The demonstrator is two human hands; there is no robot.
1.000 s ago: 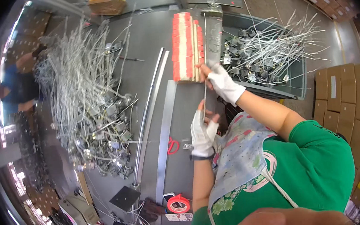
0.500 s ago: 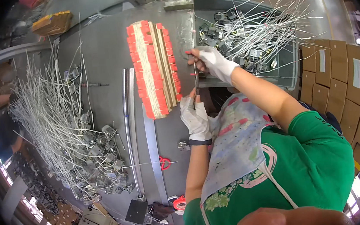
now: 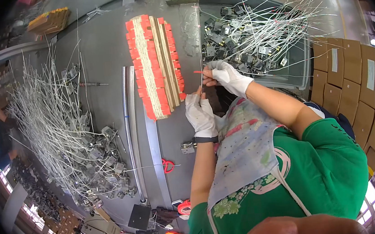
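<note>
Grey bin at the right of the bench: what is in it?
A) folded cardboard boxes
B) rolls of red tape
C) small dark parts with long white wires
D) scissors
C: the grey bin is heaped with small dark parts trailing white wires, just beyond the gloved right hand.

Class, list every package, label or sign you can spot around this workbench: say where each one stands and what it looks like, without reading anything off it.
Cardboard boxes: stacked at the right edge, beside the grey bin; brown, rectangular.
Labels: one on several of the box faces; pale upright strips.
Red-tagged card stack: on the grey table ahead of the gloved hands; long tan strips edged with red tabs.
Yellow-brown bundle: far left corner of the table; flat, blocky.
No screens or signs show.
</note>
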